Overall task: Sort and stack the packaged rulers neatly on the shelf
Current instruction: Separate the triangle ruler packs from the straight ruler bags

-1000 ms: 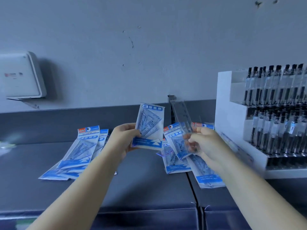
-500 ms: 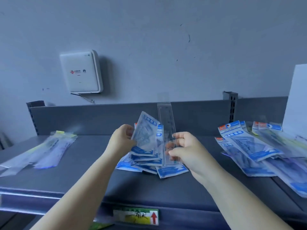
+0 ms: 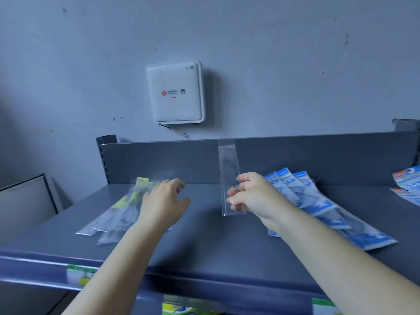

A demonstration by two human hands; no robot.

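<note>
My right hand (image 3: 252,196) pinches a clear packaged ruler (image 3: 228,169) and holds it upright above the grey shelf (image 3: 204,242). My left hand (image 3: 163,201) hovers with its fingers spread over a loose pile of clear and yellow ruler packs (image 3: 118,214) at the shelf's left; it holds nothing. A fanned stack of blue-and-white ruler packs (image 3: 318,205) lies on the shelf just right of my right hand, partly hidden by my forearm.
More blue-and-orange packs (image 3: 406,185) lie at the far right edge. The shelf's back panel (image 3: 170,162) rises behind everything. A white router box (image 3: 175,92) hangs on the wall above. Price labels (image 3: 79,273) sit on the shelf's front lip.
The view has swung left. My left hand has let go of the blue pack, which now lies with the blue stack, and has reached to the clear pile. My right hand still holds the clear ruler.
</note>
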